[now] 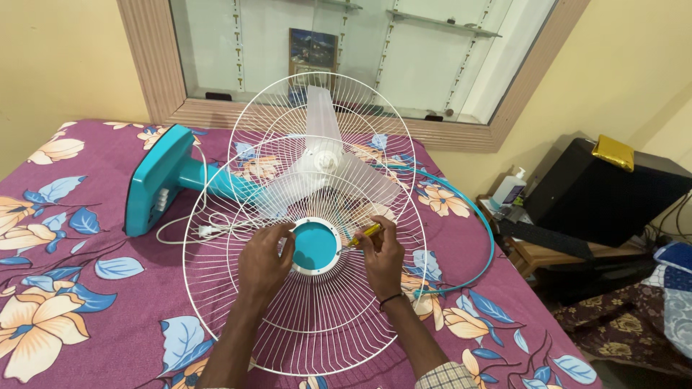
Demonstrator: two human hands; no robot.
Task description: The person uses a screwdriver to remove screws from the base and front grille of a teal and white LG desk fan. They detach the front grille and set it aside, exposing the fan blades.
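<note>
Head view: left hand [264,261] curled on front grille [303,288], fingers at teal hub [315,246]; right hand [382,257] pinching yellow screwdriver [365,234], tip toward hub; grille lies on bed [86,288] over blades [322,160], rear grille [360,108]; teal base [155,180] far left

Even, soft indoor light fills the room, bright enough for vivid colours. Shadows stay faint under the hands [324,263]. The mirror [360,54] looks pale and washed. Focus is sharp; straight lines bend slightly toward the edges.
</note>
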